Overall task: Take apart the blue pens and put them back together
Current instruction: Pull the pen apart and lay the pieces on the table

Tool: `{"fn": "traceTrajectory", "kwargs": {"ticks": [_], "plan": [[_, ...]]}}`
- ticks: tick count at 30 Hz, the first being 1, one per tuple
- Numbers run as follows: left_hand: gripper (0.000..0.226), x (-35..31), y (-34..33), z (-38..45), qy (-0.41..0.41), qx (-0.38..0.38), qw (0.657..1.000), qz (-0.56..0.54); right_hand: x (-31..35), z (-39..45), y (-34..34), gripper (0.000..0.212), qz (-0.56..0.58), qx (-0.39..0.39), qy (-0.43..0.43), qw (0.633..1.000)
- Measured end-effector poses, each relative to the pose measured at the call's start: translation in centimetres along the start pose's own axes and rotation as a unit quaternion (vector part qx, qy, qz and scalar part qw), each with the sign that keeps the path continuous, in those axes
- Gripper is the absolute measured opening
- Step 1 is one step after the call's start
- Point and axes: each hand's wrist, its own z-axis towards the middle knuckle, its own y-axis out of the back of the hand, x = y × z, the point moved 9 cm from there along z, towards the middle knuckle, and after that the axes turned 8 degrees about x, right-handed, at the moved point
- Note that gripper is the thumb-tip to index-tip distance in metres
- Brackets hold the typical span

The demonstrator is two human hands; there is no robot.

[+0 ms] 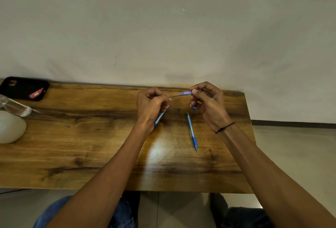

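**Above the table, a refill half in its barrel**

At far left lie a black phone case (23, 88), a clear bottle (15, 107) and a white rounded object (11, 127). Midway, the left hand (151, 104) pinches a thin ink refill (174, 96), a blue pen part (160, 117) beneath it. The right hand (209, 100) grips the translucent blue barrel (185, 93). Whether the refill is going in or coming out is unclear; either way it must stay in line with the barrel. A whole blue pen (191, 132) and small blue cap (194, 108) lie near on the wooden table (91, 136).

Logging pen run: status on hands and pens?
Left hand pinches thin refill; right hand grips barrel. Whole pen on table; another part under left wrist. Nothing in the way.
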Motion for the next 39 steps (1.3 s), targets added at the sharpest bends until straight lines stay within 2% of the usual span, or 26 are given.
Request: {"fn": "traceTrajectory", "kwargs": {"ticks": [7,19,27,39], "plan": [[0.027,-0.31,0.17,-0.06,-0.010,-0.007,1.000,0.006,-0.27,0.10,0.33,0.007,0.017,-0.002,-0.003,1.000],[0.014,-0.37,0.14,-0.14,-0.017,-0.002,1.000,-0.002,-0.37,0.16,0.44,0.008,0.033,0.000,-0.004,0.999],[0.009,-0.10,0.01,0.09,-0.015,-0.011,0.999,0.032,-0.49,0.19,0.36,0.007,0.031,0.000,-0.007,0.999],[0.015,-0.37,-0.01,0.05,-0.027,-0.014,0.998,0.047,-0.36,0.04,0.30,0.008,0.026,-0.002,-0.010,1.000]]}}
